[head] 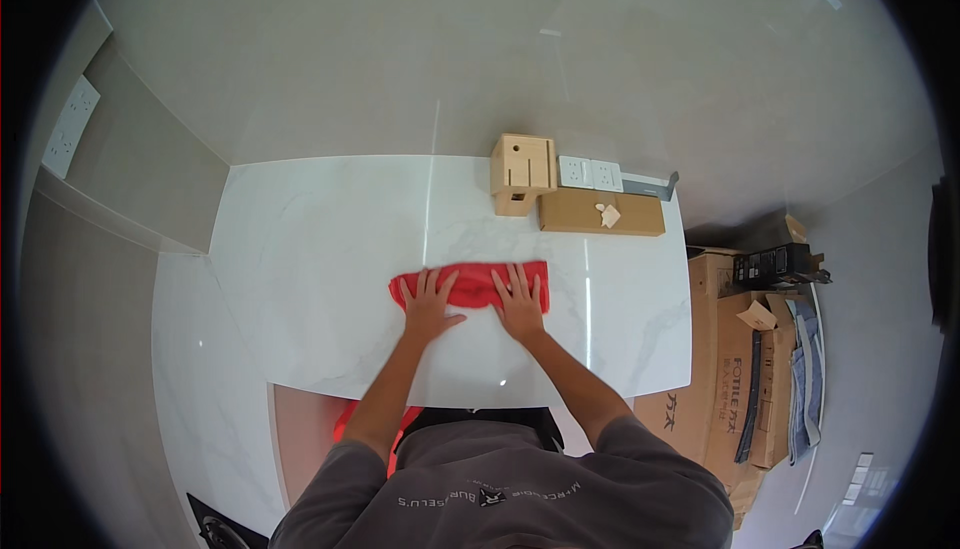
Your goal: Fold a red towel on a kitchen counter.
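Note:
A red cloth (472,286), folded into a wide strip, lies on a white marbled countertop (315,271) in front of me. My left hand (429,309) rests flat on the cloth's left part, fingers spread and thumb out to the side over the counter. On the cloth's right part lies my right hand (519,305), its fingers also spread. Both palms face down and neither hand grips the cloth. What is under the palms is hidden.
A wooden block-shaped holder (523,166) stands at the counter's back, beside a long cardboard box (570,211) and white wall sockets (590,172). Large cardboard cartons (735,376) lean beyond the right edge. A black cooktop (217,530) shows partly at the lower left.

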Tool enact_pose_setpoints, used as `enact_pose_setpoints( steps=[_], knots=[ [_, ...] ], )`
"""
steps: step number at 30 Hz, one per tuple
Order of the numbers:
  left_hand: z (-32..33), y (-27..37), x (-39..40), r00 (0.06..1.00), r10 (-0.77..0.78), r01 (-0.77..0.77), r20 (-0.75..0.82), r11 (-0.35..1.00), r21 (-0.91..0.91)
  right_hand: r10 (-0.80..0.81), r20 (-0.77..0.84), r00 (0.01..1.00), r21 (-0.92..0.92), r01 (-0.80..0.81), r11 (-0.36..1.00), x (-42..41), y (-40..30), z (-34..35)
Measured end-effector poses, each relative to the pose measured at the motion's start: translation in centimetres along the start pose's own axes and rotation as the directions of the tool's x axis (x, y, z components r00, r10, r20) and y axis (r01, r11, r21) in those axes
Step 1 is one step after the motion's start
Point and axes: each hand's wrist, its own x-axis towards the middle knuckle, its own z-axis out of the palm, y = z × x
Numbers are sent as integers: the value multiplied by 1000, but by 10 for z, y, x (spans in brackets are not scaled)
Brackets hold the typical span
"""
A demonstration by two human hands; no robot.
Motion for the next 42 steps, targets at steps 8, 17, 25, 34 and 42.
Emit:
enact_pose_setpoints(
  steps=[8, 17, 25, 34, 42],
  knots=[
    [31, -16, -171, 987, 160, -157, -28, 985, 76, -149, 223, 963, 44, 142, 989, -129, -33, -17],
    [13, -44, -70, 999, -35, 35, 17, 999, 32, -168, 190, 967, 49, 161, 986, -20, -38, 5],
    [-4, -116, 103, 942, -333, 333, 31, 943, 13, -131, 265, 955, 255, 62, 965, 190, -31, 31],
    [-4, -72, 53, 983, -158, 165, -91, 983, 75, -198, 131, 971, 198, 170, 965, 79, -13, 7],
    [44, 76, -101, 985, 28, -31, 168, 999, 11, -200, 179, 963, 170, 170, 971, -148, 68, -37]
  ],
)
